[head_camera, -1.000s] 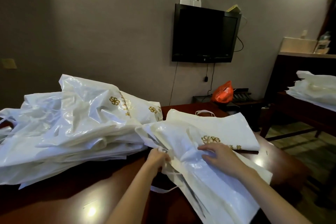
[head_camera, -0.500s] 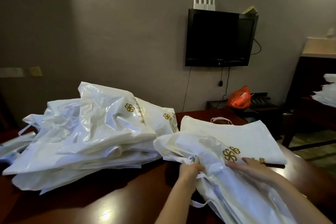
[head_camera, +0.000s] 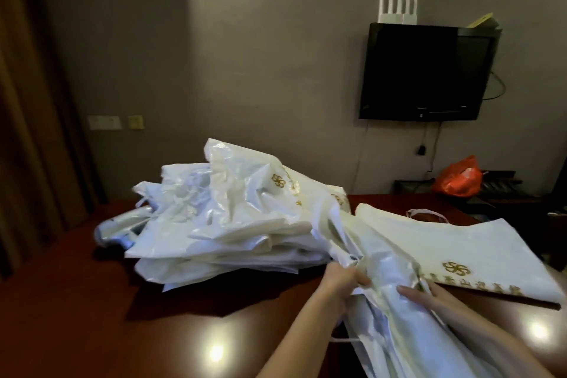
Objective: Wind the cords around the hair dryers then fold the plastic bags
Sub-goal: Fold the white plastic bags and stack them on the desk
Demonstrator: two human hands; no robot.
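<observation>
A white plastic bag (head_camera: pixel 386 273) with a gold logo drapes from the table's near edge toward me. My left hand (head_camera: pixel 343 281) grips a bunched fold at its top edge. Just to the right, my right hand (head_camera: pixel 429 294) lies on the same bag with fingers stretched out flat. A loose pile of white plastic bags (head_camera: pixel 233 224) is heaped to the left. A flat folded bag (head_camera: pixel 478 252) with gold lettering lies to the right. No hair dryer is in view.
The dark red glossy table (head_camera: pixel 129 310) carries everything. A black TV (head_camera: pixel 426 74) hangs on the back wall with a white router on top. An orange bag (head_camera: pixel 458 182) sits on a low stand behind. Brown curtains hang at the far left.
The view has swung left, so the pile and bags sit further right in frame. Both hands stay on the same bag, which is now pulled more taut toward me.
</observation>
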